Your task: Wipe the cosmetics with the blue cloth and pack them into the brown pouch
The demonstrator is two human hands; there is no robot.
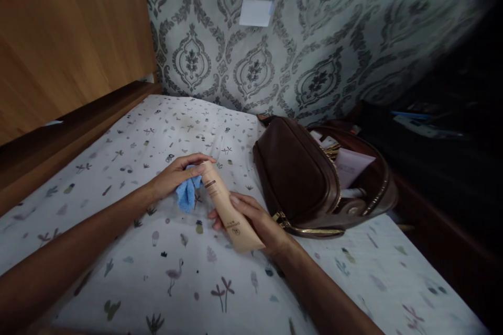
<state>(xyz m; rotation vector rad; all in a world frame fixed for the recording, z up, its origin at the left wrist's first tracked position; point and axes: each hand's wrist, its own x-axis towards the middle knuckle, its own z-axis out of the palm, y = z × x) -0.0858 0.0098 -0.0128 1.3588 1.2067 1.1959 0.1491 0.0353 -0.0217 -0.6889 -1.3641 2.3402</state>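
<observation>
A peach-coloured squeeze tube (225, 205) with small dark print slants across the middle of the view. My right hand (257, 218) is closed round its wider lower part, thumb on the front and fingertips showing at the left side. My left hand (175, 178) is at the tube's upper, capped end, with its fingers closed over a small blue cloth (187, 193). Part of the cloth hangs below the left fingers and is bunched up against the tube. The left palm is hidden from view.
A brown leather bag (296, 170) stands unzipped on the right, with a pale pink tube (351, 166) and other items inside. A white patterned sheet (173, 241) covers the surface. Wooden furniture (74, 36) is at left, patterned wallpaper (253, 70) behind.
</observation>
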